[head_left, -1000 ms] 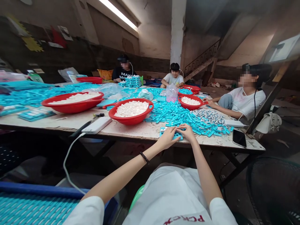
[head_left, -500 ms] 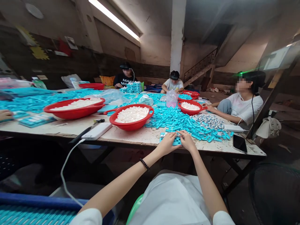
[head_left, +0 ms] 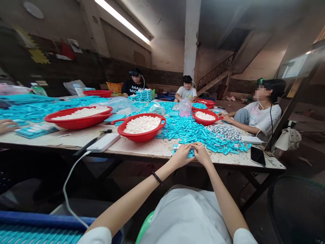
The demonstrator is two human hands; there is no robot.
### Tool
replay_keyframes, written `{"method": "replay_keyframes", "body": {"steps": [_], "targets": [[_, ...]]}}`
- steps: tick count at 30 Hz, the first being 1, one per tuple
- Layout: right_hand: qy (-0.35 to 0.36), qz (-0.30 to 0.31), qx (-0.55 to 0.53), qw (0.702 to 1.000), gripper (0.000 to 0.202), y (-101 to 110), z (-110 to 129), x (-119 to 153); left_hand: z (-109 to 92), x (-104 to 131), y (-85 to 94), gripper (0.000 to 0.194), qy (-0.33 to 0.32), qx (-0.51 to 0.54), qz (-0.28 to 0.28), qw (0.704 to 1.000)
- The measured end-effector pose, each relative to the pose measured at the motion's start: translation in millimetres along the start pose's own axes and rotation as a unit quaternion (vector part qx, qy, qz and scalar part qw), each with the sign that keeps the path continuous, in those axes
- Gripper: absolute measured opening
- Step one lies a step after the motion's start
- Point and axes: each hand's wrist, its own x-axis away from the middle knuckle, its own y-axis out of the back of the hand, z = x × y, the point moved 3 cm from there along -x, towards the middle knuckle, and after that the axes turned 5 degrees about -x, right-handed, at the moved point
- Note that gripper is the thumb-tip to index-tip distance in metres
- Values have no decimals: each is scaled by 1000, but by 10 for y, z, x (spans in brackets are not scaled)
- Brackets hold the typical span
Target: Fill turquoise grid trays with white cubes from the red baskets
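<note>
At the near table edge, a light-blue plastic tray [head_left: 175,149] with small white pieces along its far side lies partly under my hands. My left hand [head_left: 182,155] rests over it, fingers bent and closed on the tray. Close beside it, my right hand [head_left: 202,154] has its fingertips pinched together at the tray's right far corner, almost touching the left fingertips. Whatever small part sits between the fingertips is hidden. Just beyond my hands spreads a heap of blue plastic strips [head_left: 188,130].
Red baskets of white pieces [head_left: 142,135] [head_left: 78,125] stand to the left, another red basket [head_left: 204,122] beyond the heap. A power bank [head_left: 103,142] and a phone [head_left: 257,156] lie near the edge. Small white-and-dark pieces [head_left: 224,132] lie right. Co-workers sit around the table.
My hands stay at the tray, the right fingertips drawing slightly closer to the left ones. The view has shifted a little. A co-worker across the table has raised their head.
</note>
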Motion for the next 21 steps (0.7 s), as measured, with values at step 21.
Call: {"method": "replay_keyframes", "body": {"steps": [21], "targets": [[-33, 15, 3, 999, 40, 40, 66, 22, -44, 55, -139, 61, 43, -89, 39, 994]]}}
